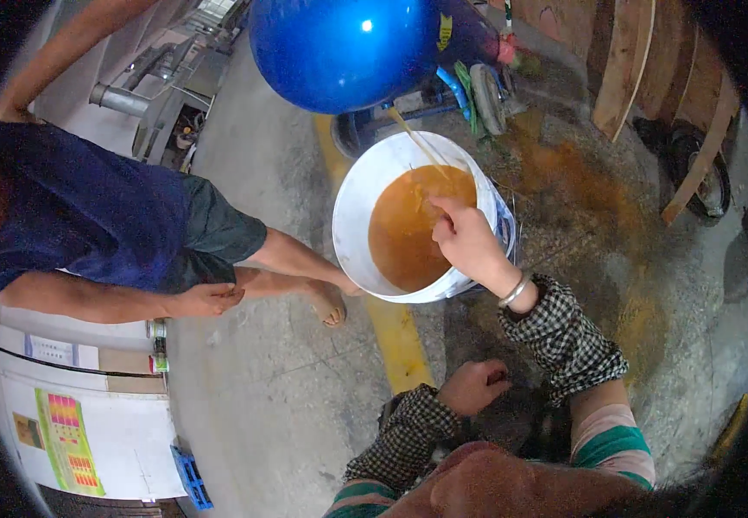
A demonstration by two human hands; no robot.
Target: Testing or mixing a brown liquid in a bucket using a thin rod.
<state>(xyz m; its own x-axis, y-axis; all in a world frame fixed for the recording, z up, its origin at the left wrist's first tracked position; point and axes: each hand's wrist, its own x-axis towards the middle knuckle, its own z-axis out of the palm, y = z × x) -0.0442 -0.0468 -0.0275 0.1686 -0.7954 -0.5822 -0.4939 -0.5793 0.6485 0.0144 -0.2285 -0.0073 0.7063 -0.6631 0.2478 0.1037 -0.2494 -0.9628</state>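
Note:
A white bucket (pixel 352 220) stands on the floor with orange-brown liquid (pixel 408 246) in it. My right hand (pixel 473 246) is over its right rim, index finger stretched out toward the liquid and the other fingers curled; I see nothing held. Lower down, my left hand (pixel 475 386) is loosely closed near my body, apart from the bucket, with nothing visible in it. From beneath a glossy blue tank (pixel 348 52) a thin yellowish line (pixel 417 138) runs down into the bucket; whether it is a stream or a rod I cannot tell.
Another person (pixel 106 216) in a dark blue top stands barefoot left of the bucket. A wheel (pixel 486 99) sits under the tank. Wooden boards (pixel 624 69) lean at the upper right beside a black tyre (pixel 715 186). Orange-brown stains (pixel 577 177) and a yellow stripe (pixel 400 345) mark the concrete floor.

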